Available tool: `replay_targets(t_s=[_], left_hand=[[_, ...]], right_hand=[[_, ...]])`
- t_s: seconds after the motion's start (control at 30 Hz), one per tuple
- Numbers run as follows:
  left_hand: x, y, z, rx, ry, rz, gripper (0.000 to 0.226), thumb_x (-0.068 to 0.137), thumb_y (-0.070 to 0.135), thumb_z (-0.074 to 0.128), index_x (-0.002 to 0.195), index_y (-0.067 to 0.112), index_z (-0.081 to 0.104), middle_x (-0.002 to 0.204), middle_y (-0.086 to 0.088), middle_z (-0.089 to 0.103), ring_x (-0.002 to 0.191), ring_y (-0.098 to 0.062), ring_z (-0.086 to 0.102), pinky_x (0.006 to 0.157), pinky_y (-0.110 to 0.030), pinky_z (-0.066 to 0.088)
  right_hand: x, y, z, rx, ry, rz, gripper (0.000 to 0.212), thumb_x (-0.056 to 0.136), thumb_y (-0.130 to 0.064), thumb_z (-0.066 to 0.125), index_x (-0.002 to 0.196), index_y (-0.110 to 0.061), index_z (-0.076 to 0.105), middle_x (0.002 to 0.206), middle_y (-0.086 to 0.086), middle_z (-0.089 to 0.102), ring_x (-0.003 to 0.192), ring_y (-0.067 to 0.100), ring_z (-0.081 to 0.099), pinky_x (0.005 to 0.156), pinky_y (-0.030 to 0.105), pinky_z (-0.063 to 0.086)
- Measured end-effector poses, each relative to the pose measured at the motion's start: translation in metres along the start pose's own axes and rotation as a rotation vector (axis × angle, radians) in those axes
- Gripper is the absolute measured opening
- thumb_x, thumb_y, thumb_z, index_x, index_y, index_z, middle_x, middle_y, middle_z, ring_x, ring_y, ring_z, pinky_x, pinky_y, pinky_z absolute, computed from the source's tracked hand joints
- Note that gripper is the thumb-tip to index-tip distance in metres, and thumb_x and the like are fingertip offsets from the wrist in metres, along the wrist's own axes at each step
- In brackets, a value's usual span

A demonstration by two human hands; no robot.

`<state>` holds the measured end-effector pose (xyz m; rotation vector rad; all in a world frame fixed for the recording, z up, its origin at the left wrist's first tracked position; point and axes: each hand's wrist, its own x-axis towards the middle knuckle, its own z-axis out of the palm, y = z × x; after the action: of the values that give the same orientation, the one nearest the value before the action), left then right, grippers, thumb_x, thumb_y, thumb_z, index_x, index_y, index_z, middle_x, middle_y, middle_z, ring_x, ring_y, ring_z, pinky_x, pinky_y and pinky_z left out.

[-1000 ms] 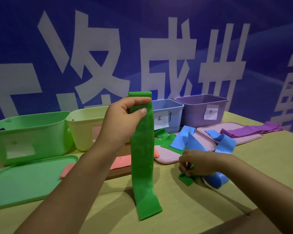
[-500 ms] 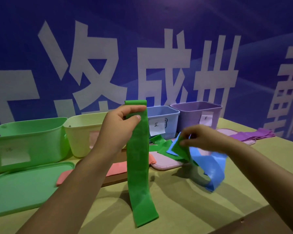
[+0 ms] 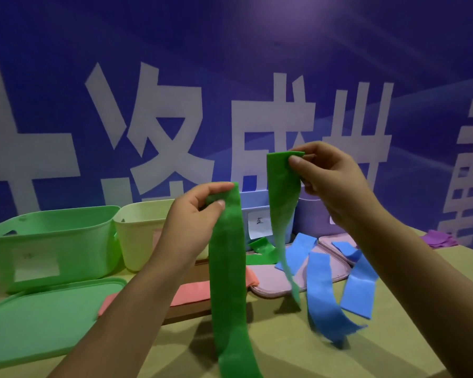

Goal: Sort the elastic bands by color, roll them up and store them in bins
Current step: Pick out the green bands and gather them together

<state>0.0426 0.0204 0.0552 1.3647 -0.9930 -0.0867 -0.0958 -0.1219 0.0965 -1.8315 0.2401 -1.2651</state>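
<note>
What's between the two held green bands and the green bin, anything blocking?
Nothing visible. The left hand and right hand hold the green bands in the air; the green bin stands open at the left, its lid lying in front.

- a yellowish table [image 3: 298,350] holds everything.
- four bins stand in a row at the back: green bin [image 3: 49,241], pale yellow bin [image 3: 139,236], blue bin [image 3: 257,214], purple bin [image 3: 317,216].
- a green lid [image 3: 38,320] lies flat in front.
- purple bands [image 3: 438,238] lie far right.

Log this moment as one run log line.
left hand: holds green band | right hand: pinches second green band | green bin: unfilled
</note>
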Motion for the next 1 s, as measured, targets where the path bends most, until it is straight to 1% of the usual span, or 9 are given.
replay_targets(t_s=[0.07,0.13,0.2,0.3,0.4,0.53,0.63,0.8,1.0], left_hand=[[0.000,0.002,-0.003,-0.057,0.000,0.008,0.039,0.092,0.003,0.053,0.107,0.037,0.064,0.086,0.012,0.072,0.086,-0.016,0.068,0.074,-0.029,0.059],[0.000,0.003,-0.006,-0.109,0.028,0.018,0.048,0.091,0.003,0.055,0.120,0.040,0.055,0.090,-0.002,0.072,0.088,-0.022,0.069,0.078,-0.035,0.058],[0.000,0.007,-0.009,-0.149,0.054,0.024,0.058,0.090,0.003,0.058,0.131,0.042,0.043,0.090,-0.011,0.072,0.090,-0.027,0.069,0.082,-0.038,0.057],[0.001,0.014,-0.013,-0.271,0.061,-0.010,0.061,0.088,0.002,0.058,0.137,0.033,0.038,0.085,0.008,0.075,0.083,-0.012,0.071,0.073,-0.029,0.058],[-0.002,0.023,-0.016,-0.331,0.007,-0.013,0.043,0.088,0.001,0.056,0.124,0.023,0.051,0.089,0.006,0.075,0.087,-0.012,0.071,0.077,-0.029,0.058],[-0.009,0.032,-0.022,-0.381,-0.015,0.056,0.024,0.085,-0.001,0.057,0.100,0.016,0.064,0.086,-0.005,0.075,0.082,-0.019,0.071,0.066,-0.026,0.057],[-0.010,0.038,-0.027,-0.378,-0.017,0.112,0.018,0.083,0.003,0.056,0.091,0.013,0.069,0.083,-0.009,0.073,0.079,-0.020,0.070,0.067,-0.025,0.057],[-0.010,0.045,-0.038,-0.380,-0.056,0.143,0.023,0.079,0.025,0.061,0.089,0.009,0.073,0.088,-0.017,0.072,0.080,-0.024,0.069,0.066,-0.027,0.057],[-0.004,0.044,-0.041,-0.334,-0.025,0.106,0.030,0.074,0.026,0.056,0.091,0.009,0.074,0.088,-0.018,0.073,0.081,-0.025,0.070,0.067,-0.028,0.057]], right_hand=[[-0.003,-0.011,0.007,0.036,-0.026,-0.018,0.005,0.089,-0.017,0.060,0.087,-0.021,0.063,0.062,-0.013,0.063,0.052,-0.004,0.053,0.050,0.014,0.043],[-0.007,-0.020,0.014,0.096,-0.059,-0.027,0.002,0.085,-0.021,0.062,0.085,-0.020,0.062,0.058,-0.013,0.061,0.050,-0.002,0.051,0.051,0.017,0.042],[-0.012,-0.028,0.020,0.173,-0.083,-0.028,0.012,0.075,-0.029,0.065,0.081,-0.019,0.063,0.057,-0.010,0.060,0.052,0.003,0.050,0.054,0.024,0.041],[-0.019,-0.035,0.031,0.239,-0.159,-0.016,0.017,0.069,-0.030,0.064,0.078,-0.016,0.062,0.056,-0.008,0.058,0.052,0.005,0.049,0.053,0.024,0.038],[-0.024,-0.031,0.046,0.294,-0.231,-0.013,0.013,0.070,-0.024,0.065,0.078,-0.014,0.062,0.061,-0.004,0.062,0.058,0.006,0.057,0.054,0.020,0.045],[-0.025,-0.026,0.062,0.330,-0.255,-0.032,0.004,0.080,-0.008,0.063,0.078,-0.011,0.061,0.055,-0.009,0.060,0.050,-0.003,0.053,0.047,0.008,0.040],[-0.020,-0.029,0.066,0.347,-0.246,-0.059,0.002,0.077,-0.013,0.064,0.078,-0.012,0.062,0.055,-0.009,0.060,0.051,-0.002,0.054,0.047,0.009,0.040],[-0.015,-0.031,0.066,0.352,-0.261,-0.125,0.013,0.066,-0.024,0.066,0.075,-0.016,0.066,0.064,0.000,0.064,0.062,0.004,0.061,0.054,0.013,0.046],[-0.007,-0.018,0.066,0.490,-0.270,-0.092,0.013,0.067,-0.024,0.067,0.074,-0.014,0.065,0.063,-0.005,0.064,0.060,0.004,0.061,0.055,0.012,0.047]])
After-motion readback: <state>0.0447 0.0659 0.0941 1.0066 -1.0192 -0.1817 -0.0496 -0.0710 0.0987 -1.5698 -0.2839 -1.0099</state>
